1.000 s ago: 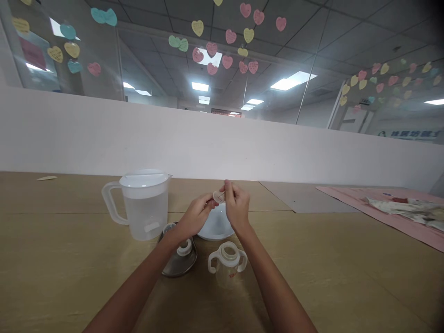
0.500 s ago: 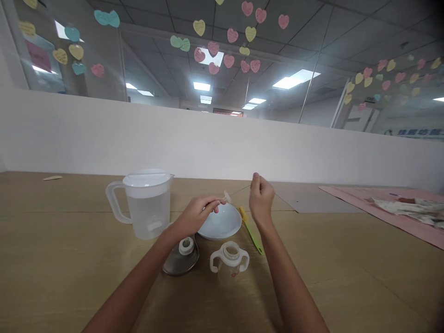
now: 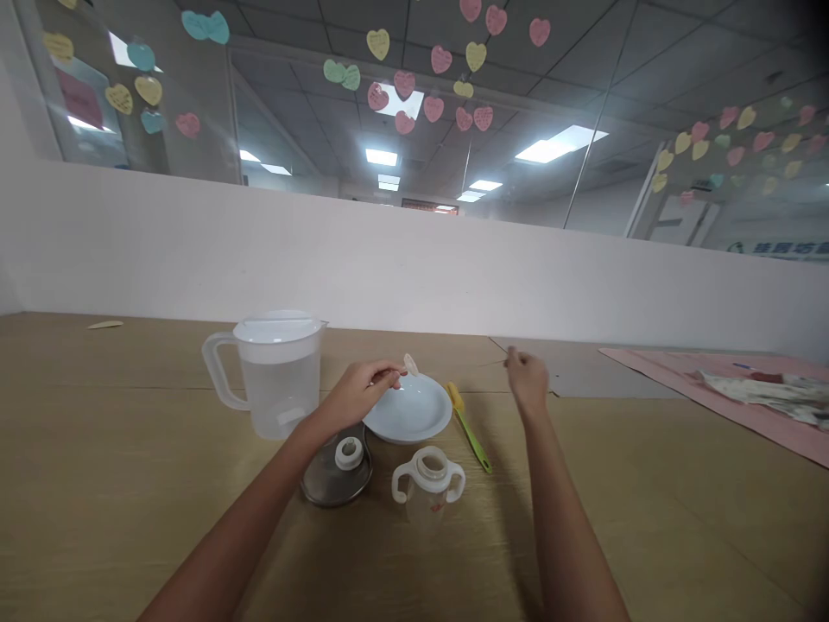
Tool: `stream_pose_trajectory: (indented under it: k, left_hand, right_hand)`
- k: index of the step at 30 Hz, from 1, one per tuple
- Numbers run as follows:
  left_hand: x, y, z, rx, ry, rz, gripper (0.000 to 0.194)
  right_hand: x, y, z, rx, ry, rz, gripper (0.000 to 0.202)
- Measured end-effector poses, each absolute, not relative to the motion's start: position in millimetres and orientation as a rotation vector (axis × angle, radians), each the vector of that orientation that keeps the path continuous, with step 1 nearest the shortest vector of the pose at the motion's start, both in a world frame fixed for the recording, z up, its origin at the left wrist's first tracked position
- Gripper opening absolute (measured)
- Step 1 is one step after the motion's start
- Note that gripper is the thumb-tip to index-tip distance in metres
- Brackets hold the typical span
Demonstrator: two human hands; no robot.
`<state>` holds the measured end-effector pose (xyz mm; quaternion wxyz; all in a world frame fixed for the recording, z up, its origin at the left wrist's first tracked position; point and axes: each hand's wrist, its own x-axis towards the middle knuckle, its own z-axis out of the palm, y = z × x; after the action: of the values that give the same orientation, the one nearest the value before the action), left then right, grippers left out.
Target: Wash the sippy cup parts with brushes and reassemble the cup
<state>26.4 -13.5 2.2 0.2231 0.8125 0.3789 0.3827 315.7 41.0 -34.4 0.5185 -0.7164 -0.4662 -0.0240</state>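
Pinched in my left hand (image 3: 368, 389) is a small pale, translucent piece (image 3: 410, 364), held over the back left rim of a white bowl (image 3: 408, 415). My right hand (image 3: 528, 380) is closed, raised to the right of the bowl, with a thin line-like thing at its fingertips that is too fine to make out. In front of the bowl stands an open clear bottle with two white handles (image 3: 428, 484). A white ring (image 3: 349, 453) rests on a grey metal tray (image 3: 333, 484) beneath my left forearm. Right of the bowl lies a green brush with a yellow head (image 3: 471, 436).
A lidded clear pitcher (image 3: 281, 380) with liquid stands at the left, close to my left forearm. On the far right, a pink mat (image 3: 648, 369) holds a crumpled cloth (image 3: 764, 389). A white wall (image 3: 389, 268) borders the table's back.
My right hand has moved to the right and slightly down, away from the bowl. My left hand has shifted a little left, and the pale piece now stands more upright.
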Motion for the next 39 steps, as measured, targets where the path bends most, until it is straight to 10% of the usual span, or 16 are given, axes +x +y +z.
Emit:
stream_pose_trajectory:
  k: [12, 27, 39]
  left_hand:
    - [38.2, -18.2, -2.5, 2.264, 1.115, 1.294, 0.027]
    - [36.1, -18.8, -5.3, 2.333, 1.226, 1.168, 0.041]
    - [27.4, -24.5, 2.7, 2.585, 1.570, 0.768, 0.028]
  right_hand:
    - [260.2, 44.8, -45.0, -1.866, -1.593, 0.207, 0.021]
    - [205.0, -0.2, -0.8, -0.754, -1.734, 1.262, 0.029]
    - [203.9, 22.4, -21.7, -0.970, -1.673, 1.176, 0.022]
